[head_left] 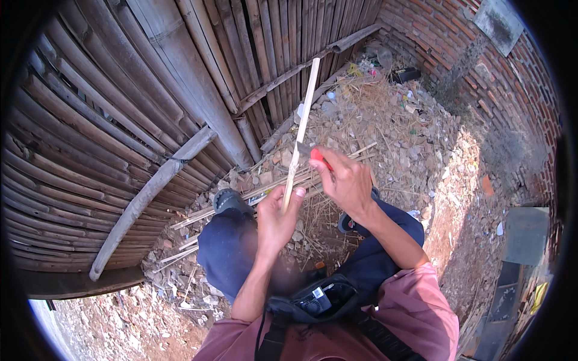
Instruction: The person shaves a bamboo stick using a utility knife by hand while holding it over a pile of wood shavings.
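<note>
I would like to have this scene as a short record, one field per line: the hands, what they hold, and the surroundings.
Left hand: closed around the lower part of a pale strip
Right hand: gripping a red-handled knife
Knife position: blade at the strip, above the left hand; exact contact unclear
Ground: rubble with dry straw
Loose strips: lying on the rubble, below the hands
Picture left: bamboo wall
Picture right: brick wall

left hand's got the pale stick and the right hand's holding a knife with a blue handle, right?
Not quite: the knife has a red handle, not a blue one, as the head view shows. The left hand does hold the pale stick, and the right hand the knife.
</note>
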`<move>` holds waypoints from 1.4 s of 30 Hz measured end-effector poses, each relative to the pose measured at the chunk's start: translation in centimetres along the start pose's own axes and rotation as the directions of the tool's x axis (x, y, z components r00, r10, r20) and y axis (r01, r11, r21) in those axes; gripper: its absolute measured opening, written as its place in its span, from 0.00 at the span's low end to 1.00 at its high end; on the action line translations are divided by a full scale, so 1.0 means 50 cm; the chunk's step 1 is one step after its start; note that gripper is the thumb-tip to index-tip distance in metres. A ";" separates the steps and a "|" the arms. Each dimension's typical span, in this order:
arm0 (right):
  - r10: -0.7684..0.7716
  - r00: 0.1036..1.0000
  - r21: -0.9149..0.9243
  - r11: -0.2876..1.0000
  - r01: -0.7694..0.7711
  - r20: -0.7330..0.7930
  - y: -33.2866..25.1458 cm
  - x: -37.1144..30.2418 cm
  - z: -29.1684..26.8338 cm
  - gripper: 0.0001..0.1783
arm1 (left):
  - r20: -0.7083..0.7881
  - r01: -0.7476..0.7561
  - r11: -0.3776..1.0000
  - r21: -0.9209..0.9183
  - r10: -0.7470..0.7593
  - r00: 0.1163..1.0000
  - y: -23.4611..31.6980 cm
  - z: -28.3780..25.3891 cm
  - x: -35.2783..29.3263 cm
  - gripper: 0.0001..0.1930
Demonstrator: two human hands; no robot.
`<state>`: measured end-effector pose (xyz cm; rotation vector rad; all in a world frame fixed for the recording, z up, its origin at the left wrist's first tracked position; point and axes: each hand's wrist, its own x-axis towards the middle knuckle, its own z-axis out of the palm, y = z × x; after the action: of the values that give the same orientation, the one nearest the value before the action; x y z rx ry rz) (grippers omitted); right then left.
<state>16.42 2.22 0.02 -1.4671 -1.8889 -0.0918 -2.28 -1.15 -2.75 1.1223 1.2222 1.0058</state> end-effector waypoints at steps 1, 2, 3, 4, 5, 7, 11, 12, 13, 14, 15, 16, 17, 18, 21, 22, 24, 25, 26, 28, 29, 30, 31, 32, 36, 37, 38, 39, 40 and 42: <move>0.080 0.996 -0.029 0.996 -0.081 -0.038 0.025 0.025 -0.009 0.15 | 0.008 0.022 1.000 0.005 -0.022 1.000 0.000 -0.006 -0.007 0.13; 0.121 0.990 0.001 0.993 -0.122 -0.071 0.052 0.040 -0.025 0.15 | 0.024 0.039 0.999 0.004 -0.039 0.999 0.001 -0.010 -0.011 0.13; 0.156 0.982 0.033 0.988 -0.154 -0.110 0.078 0.060 -0.045 0.15 | 0.040 0.039 0.999 -0.014 -0.038 0.998 -0.001 -0.014 -0.009 0.13; 0.191 0.970 0.067 0.981 -0.183 -0.148 0.092 0.070 -0.056 0.16 | 0.055 0.039 0.999 -0.032 -0.037 0.998 -0.007 -0.019 -0.007 0.13; 0.195 0.977 0.122 0.975 -0.184 -0.083 0.090 0.066 -0.057 0.16 | 0.063 0.044 0.998 -0.049 -0.041 0.997 -0.014 -0.021 -0.006 0.13; 0.188 0.981 0.232 0.953 -0.195 0.050 0.078 0.042 -0.056 0.15 | 0.088 0.037 0.993 -0.108 -0.028 0.996 -0.019 -0.023 0.003 0.12; -0.178 0.965 0.286 0.951 0.118 0.192 0.029 0.000 -0.023 0.13 | 0.151 -0.093 0.991 -0.100 0.107 0.983 -0.036 -0.023 0.005 0.11; -0.205 0.954 0.306 0.943 0.131 0.221 0.022 -0.008 -0.015 0.13 | 0.148 -0.081 0.989 -0.127 0.100 0.984 -0.036 -0.023 0.004 0.11; -0.231 0.941 0.326 0.934 0.143 0.249 0.018 -0.015 -0.010 0.12 | 0.146 -0.070 0.986 -0.153 0.092 0.985 -0.037 -0.022 0.003 0.11; -0.236 0.940 0.319 0.935 0.152 0.246 0.016 -0.017 -0.004 0.12 | 0.141 -0.061 0.982 -0.179 0.087 0.986 -0.036 -0.021 0.003 0.11; -0.241 0.940 0.312 0.937 0.160 0.242 0.014 -0.019 0.001 0.12 | 0.120 -0.086 0.982 -0.169 0.107 0.987 -0.035 -0.018 0.004 0.11; -0.246 0.939 0.304 0.938 0.168 0.239 0.013 -0.019 0.004 0.12 | 0.100 -0.111 0.981 -0.159 0.128 0.987 -0.033 -0.014 0.004 0.11; -0.238 0.939 0.296 0.942 0.161 0.249 0.010 -0.019 0.005 0.12 | 0.081 -0.134 0.980 -0.149 0.147 0.986 -0.031 -0.012 0.004 0.12; -0.231 0.938 0.287 0.946 0.154 0.258 0.007 -0.018 0.004 0.12 | 0.068 -0.132 0.989 -0.062 0.136 0.988 -0.029 -0.014 0.004 0.12; -0.215 0.936 0.274 0.952 0.136 0.280 0.006 -0.019 0.007 0.12 | 0.030 -0.121 0.978 0.169 0.117 0.993 -0.017 -0.021 0.002 0.15; -0.210 0.935 0.272 0.953 0.131 0.286 0.007 -0.020 0.009 0.12 | 0.021 -0.120 0.967 0.225 0.119 0.993 -0.009 -0.020 0.001 0.16; -0.191 0.937 0.261 0.959 0.114 0.291 0.001 -0.022 0.013 0.12 | 0.001 -0.124 0.949 0.289 0.129 0.992 0.004 -0.019 -0.003 0.17; -0.180 0.939 0.256 0.961 0.105 0.294 -0.002 -0.023 0.015 0.12 | -0.007 -0.128 0.946 0.298 0.136 0.991 0.008 -0.018 -0.005 0.17; -0.169 0.946 0.244 0.964 0.101 0.278 -0.006 -0.025 0.017 0.12 | -0.015 -0.132 0.942 0.307 0.143 0.990 0.011 -0.017 -0.007 0.18; -0.146 0.958 0.221 0.971 0.092 0.245 -0.014 -0.030 0.020 0.12 | -0.033 -0.148 0.930 0.337 0.169 0.985 0.009 -0.015 -0.005 0.18; -0.135 0.959 0.201 0.976 0.085 0.249 -0.018 -0.031 0.020 0.13 | -0.042 -0.156 0.923 0.352 0.182 0.982 0.007 -0.015 -0.003 0.19; -0.123 0.960 0.182 0.980 0.078 0.253 -0.021 -0.031 0.018 0.13 | -0.046 -0.148 0.916 0.374 0.178 0.983 0.005 -0.016 -0.001 0.19; -0.111 0.960 0.162 0.984 0.071 0.256 -0.025 -0.032 0.018 0.13 | -0.050 -0.140 0.908 0.395 0.174 0.983 0.004 -0.016 0.001 0.20; -0.103 0.963 0.149 0.987 0.067 0.247 -0.027 -0.034 0.019 0.13 | -0.053 -0.134 0.900 0.416 0.171 0.984 0.004 -0.016 0.003 0.21; -0.069 0.972 0.081 0.995 0.052 0.226 -0.039 -0.042 0.022 0.14 | -0.061 -0.095 0.888 0.449 0.136 0.989 0.011 -0.014 0.005 0.24; -0.061 0.973 0.060 0.997 0.049 0.224 -0.041 -0.043 0.021 0.15 | -0.067 -0.083 0.886 0.457 0.127 0.990 0.012 -0.013 0.005 0.24; -0.058 0.973 0.053 0.997 0.047 0.221 -0.043 -0.044 0.022 0.15 | -0.073 -0.070 0.883 0.464 0.117 0.990 0.012 -0.012 0.005 0.24; -0.055 0.974 0.045 0.998 0.046 0.219 -0.045 -0.044 0.022 0.15 | -0.072 -0.073 0.882 0.465 0.120 0.990 0.011 -0.012 0.006 0.24; -0.052 0.975 0.038 0.998 0.045 0.216 -0.047 -0.045 0.022 0.16 | -0.072 -0.076 0.881 0.467 0.123 0.990 0.008 -0.013 0.008 0.24; -0.035 0.976 0.036 0.999 0.028 0.214 -0.049 -0.047 0.024 0.16 | -0.070 -0.086 0.875 0.477 0.135 0.988 0.005 -0.013 0.010 0.24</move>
<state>13.90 0.02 -1.30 -1.4738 -2.0763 0.0861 -2.89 -0.56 -2.59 1.5508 1.5532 0.8769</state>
